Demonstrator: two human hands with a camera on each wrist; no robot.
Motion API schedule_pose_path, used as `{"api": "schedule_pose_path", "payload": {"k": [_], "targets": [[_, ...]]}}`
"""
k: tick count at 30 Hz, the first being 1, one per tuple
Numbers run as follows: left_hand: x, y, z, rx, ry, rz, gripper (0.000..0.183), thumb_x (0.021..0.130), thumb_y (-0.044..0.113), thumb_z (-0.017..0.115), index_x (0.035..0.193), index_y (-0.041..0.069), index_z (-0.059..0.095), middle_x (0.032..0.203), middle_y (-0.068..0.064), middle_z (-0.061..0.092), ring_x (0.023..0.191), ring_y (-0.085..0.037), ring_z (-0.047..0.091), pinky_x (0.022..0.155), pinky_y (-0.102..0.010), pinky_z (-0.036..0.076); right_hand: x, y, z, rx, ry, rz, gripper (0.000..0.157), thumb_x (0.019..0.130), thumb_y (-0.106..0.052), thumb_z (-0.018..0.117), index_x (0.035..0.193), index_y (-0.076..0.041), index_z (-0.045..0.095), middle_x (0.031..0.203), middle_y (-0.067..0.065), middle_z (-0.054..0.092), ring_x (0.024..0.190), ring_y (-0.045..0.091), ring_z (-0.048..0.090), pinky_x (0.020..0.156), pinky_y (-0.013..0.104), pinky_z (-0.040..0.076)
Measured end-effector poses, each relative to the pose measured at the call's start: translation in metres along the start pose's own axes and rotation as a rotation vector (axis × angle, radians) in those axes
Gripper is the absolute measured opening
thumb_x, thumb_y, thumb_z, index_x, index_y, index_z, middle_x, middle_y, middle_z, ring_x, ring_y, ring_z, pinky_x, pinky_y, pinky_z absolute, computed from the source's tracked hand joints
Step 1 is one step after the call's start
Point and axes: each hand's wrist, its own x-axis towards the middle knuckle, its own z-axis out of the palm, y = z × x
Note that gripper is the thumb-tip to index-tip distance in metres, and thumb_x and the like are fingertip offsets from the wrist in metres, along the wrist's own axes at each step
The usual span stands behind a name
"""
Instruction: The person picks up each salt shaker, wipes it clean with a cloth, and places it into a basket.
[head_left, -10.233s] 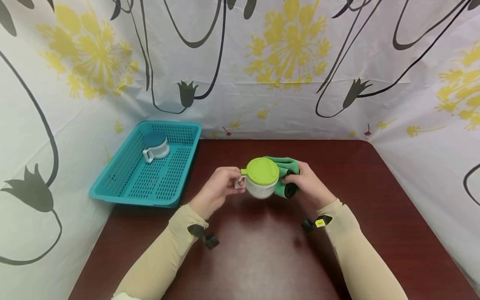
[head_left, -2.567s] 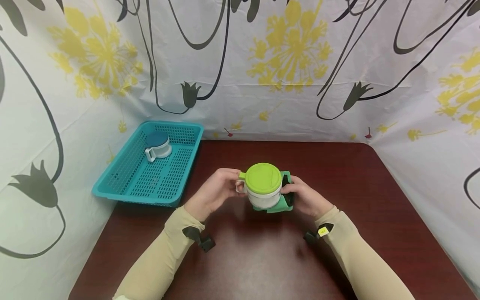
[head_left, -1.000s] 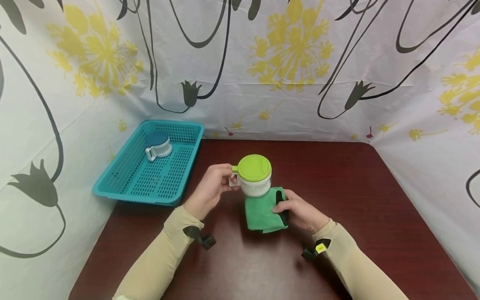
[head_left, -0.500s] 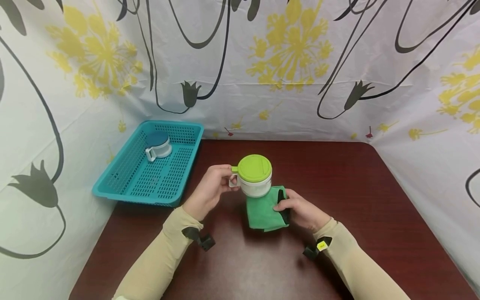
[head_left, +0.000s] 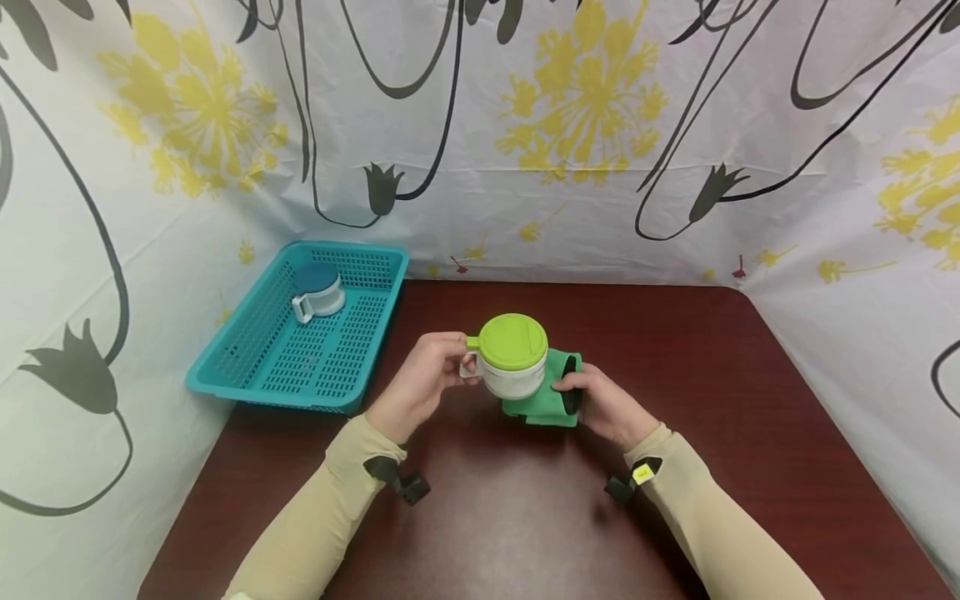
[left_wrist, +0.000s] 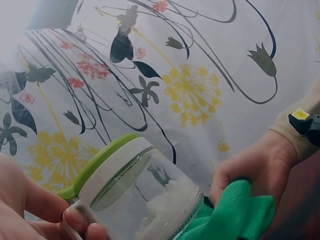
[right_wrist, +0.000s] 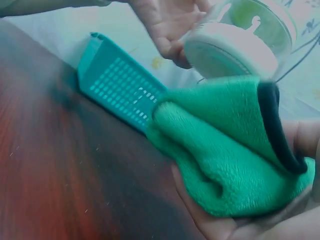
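Note:
A clear glass seasoning jar (head_left: 513,379) with a lime-green lid (head_left: 513,342) and a white collar is held up over the table, slightly tilted. White contents show through its glass (left_wrist: 170,207) in the left wrist view. My left hand (head_left: 422,377) grips it by the side handle, thumb and fingers at the lid's tab. My right hand (head_left: 611,407) pinches a folded green cloth (head_left: 551,408) with black edging. The cloth is right at the jar's lower right side, partly hidden behind it in the head view. In the right wrist view the folded cloth (right_wrist: 220,150) overlaps the jar's base.
A turquoise perforated basket (head_left: 307,367) stands at the table's back left. Inside it sits a similar jar with a blue lid (head_left: 315,277) and a white handle. Behind the dark red table (head_left: 480,517) hangs a flower-printed white curtain (head_left: 465,133).
Half a second ago the cloth was lower, below the jar; my right hand has raised it to the jar's side and underside. The jar has shifted slightly right and down with my left hand.

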Motion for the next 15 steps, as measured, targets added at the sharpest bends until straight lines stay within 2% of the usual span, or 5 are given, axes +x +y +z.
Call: {"api": "schedule_pose_path", "payload": {"k": [2, 5, 9, 12, 15], "targets": [[0.000, 0.000, 0.001, -0.001, -0.010, 0.005, 0.018, 0.087, -0.001, 0.045, 0.069, -0.001, 0.051, 0.072, -0.013, 0.053, 0.070, -0.030, 0.055, 0.074, -0.041, 0.054, 0.004, -0.002, 0.000, 0.030, 0.033, -0.009, 0.022, 0.098, 0.000, 0.049, 0.114, -0.006, 0.062, 0.109, 0.006, 0.067, 0.097, 0.020, 0.067, 0.084, 0.039, 0.055], [0.000, 0.001, 0.002, -0.005, -0.024, 0.006, 0.019, 0.087, -0.001, 0.046, 0.069, -0.001, 0.051, 0.072, -0.013, 0.053, 0.070, -0.030, 0.055, 0.074, -0.041, 0.054, 0.007, -0.006, 0.004, 0.051, 0.032, -0.040, 0.022, 0.098, 0.000, 0.049, 0.116, -0.008, 0.061, 0.111, 0.005, 0.065, 0.099, 0.019, 0.065, 0.084, 0.039, 0.055], [0.001, 0.000, 0.001, -0.004, -0.022, -0.001, 0.019, 0.087, -0.001, 0.046, 0.069, 0.000, 0.052, 0.072, -0.013, 0.054, 0.071, -0.029, 0.055, 0.076, -0.041, 0.054, 0.008, -0.007, 0.012, 0.078, -0.085, -0.067, 0.026, 0.098, 0.004, 0.047, 0.121, -0.004, 0.057, 0.115, 0.009, 0.062, 0.103, 0.022, 0.063, 0.086, 0.039, 0.054], [0.001, 0.001, 0.001, -0.010, -0.011, -0.002, 0.018, 0.088, -0.001, 0.046, 0.070, -0.001, 0.051, 0.072, -0.012, 0.054, 0.071, -0.030, 0.055, 0.077, -0.042, 0.053, 0.007, -0.007, 0.016, 0.161, -0.157, -0.062, 0.030, 0.098, 0.007, 0.043, 0.124, -0.002, 0.055, 0.119, 0.011, 0.060, 0.108, 0.024, 0.063, 0.090, 0.040, 0.053], [0.002, 0.003, 0.002, -0.016, -0.005, -0.003, 0.019, 0.088, 0.000, 0.045, 0.071, -0.001, 0.051, 0.071, -0.012, 0.053, 0.071, -0.030, 0.055, 0.078, -0.043, 0.053, 0.006, -0.005, 0.018, 0.258, -0.185, -0.058, 0.035, 0.098, 0.009, 0.040, 0.130, -0.002, 0.052, 0.124, 0.012, 0.058, 0.114, 0.025, 0.061, 0.096, 0.043, 0.051]]}}
